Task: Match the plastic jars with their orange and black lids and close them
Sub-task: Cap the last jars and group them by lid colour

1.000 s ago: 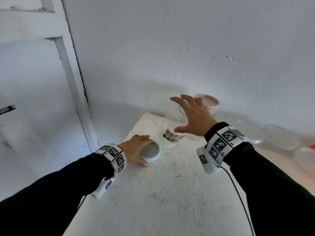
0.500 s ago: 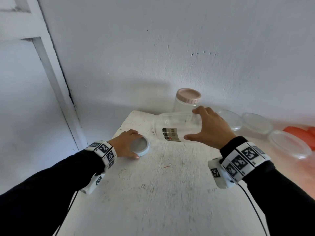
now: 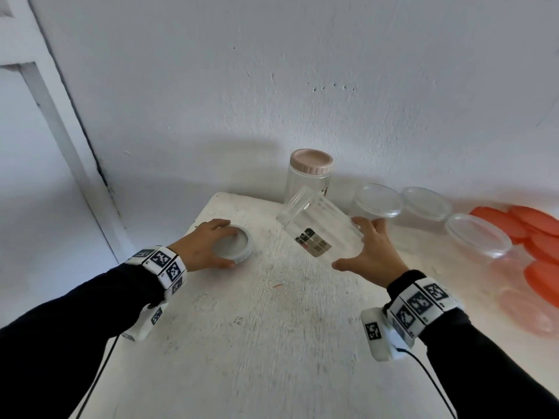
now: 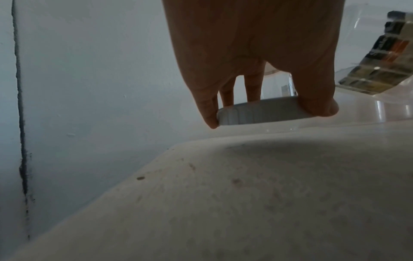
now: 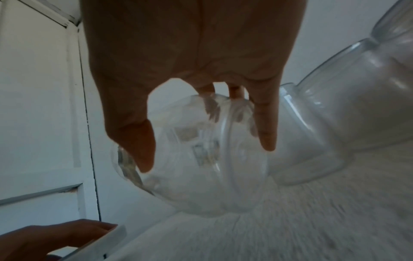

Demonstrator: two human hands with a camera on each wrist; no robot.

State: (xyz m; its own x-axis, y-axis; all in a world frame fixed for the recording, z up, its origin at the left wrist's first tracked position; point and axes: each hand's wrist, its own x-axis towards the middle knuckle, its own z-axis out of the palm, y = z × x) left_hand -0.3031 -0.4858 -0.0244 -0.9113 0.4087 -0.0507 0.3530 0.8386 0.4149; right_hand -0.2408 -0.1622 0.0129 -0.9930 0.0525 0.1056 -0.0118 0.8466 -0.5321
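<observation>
Right hand (image 3: pixel 370 255) gripped the clear jar (image 3: pixel 317 228), thumb on one side and fingers curled round the other; jar was tilted, mouth toward the far left, held off the bench (image 3: pixel 257 343). Left hand (image 3: pixel 202 246) clasped a white lid (image 3: pixel 231 247) lying on the bench near the left edge, fingers and thumb curled round its rim. A capped jar (image 3: pixel 308 179) stood upright by the wall. Open jars (image 3: pixel 475 240) and orange lids (image 3: pixel 532 225) lay to the right.
</observation>
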